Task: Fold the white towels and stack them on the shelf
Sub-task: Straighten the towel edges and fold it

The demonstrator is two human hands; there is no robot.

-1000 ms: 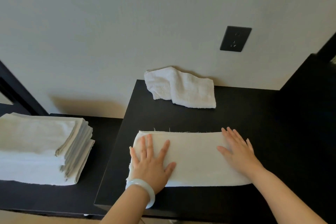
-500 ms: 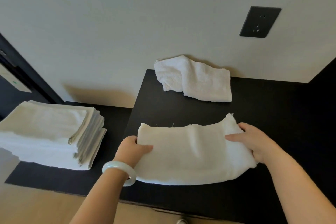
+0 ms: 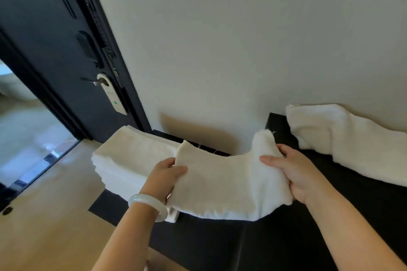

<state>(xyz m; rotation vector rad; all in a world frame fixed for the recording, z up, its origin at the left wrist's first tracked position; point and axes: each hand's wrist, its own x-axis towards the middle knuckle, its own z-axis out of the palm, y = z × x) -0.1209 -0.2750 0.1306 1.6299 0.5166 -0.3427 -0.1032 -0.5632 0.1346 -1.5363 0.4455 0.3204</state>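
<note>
white folded towel (image 3: 220,187) sags in the air between two hands. the left hand (image 3: 164,175) pinches its left end, thumb on top. the right hand (image 3: 296,175) grips the right end, fingers curled round it. the left end overlaps the stack of folded towels (image 3: 127,156) on the lower black shelf (image 3: 105,204). a crumpled towel (image 3: 343,138) lies by the wall.

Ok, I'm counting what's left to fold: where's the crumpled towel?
The crumpled towel lies at the head view's right edge, on the black table against the wall, beyond the right hand.
</note>
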